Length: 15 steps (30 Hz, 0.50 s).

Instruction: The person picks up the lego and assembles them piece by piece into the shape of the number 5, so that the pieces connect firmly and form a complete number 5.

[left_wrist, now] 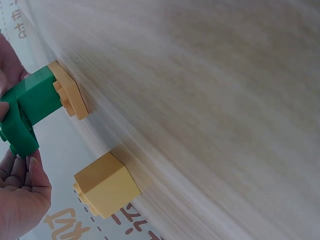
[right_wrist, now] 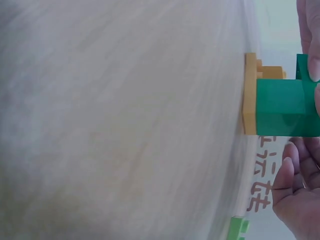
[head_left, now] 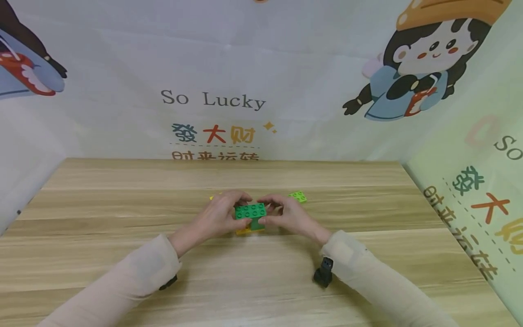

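A dark green eight-stud toy brick tops a stack. Below it sits another green block, on a flat orange-yellow plate with studs. The upper brick overhangs the lower block on the left side. From the left, my left hand pinches the upper brick between thumb and fingers. My right hand is at the stack's right side, its thumb against the green and its fingers curled behind; its exact contact is partly hidden.
A yellow block stands on the wooden table beyond my left hand, mostly hidden in the head view. Behind my right hand lies a light green studded brick. A printed cloth wall bounds the table's back.
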### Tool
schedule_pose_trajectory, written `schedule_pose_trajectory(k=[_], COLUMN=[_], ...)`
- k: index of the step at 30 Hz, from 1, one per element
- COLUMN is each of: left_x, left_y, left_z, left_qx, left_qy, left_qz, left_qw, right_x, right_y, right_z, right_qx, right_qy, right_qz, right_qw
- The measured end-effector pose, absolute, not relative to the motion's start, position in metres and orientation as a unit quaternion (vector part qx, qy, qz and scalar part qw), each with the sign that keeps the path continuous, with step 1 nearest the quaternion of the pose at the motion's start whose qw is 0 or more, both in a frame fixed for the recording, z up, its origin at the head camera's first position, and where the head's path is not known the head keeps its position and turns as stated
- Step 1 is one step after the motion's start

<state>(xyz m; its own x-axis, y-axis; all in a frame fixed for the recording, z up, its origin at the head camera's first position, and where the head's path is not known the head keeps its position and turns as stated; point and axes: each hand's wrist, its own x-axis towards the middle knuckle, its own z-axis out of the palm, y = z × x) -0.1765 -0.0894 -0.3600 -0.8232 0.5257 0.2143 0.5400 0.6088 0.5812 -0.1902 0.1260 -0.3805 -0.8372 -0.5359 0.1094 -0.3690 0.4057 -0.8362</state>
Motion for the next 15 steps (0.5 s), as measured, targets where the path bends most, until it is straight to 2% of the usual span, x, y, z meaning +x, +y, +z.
schedule_pose_trajectory(k=[9,15], left_x=[-0.175,-0.172], left_y=[-0.093,-0.107], left_z=[-0.360,-0.360], left_qx=[-0.290,-0.248], left_qy=[-0.886,-0.878], left_qz=[-0.362,-0.408], left_qw=[0.008,0.023], right_x=[-0.189,-0.188], right_y=[0.122,0.121], right_z=[-0.377,-0.376], right_qx=[-0.281,-0.282], right_qy=[0.829,0.827], right_qz=[-0.480,-0.484], right_qw=[0.056,0.049])
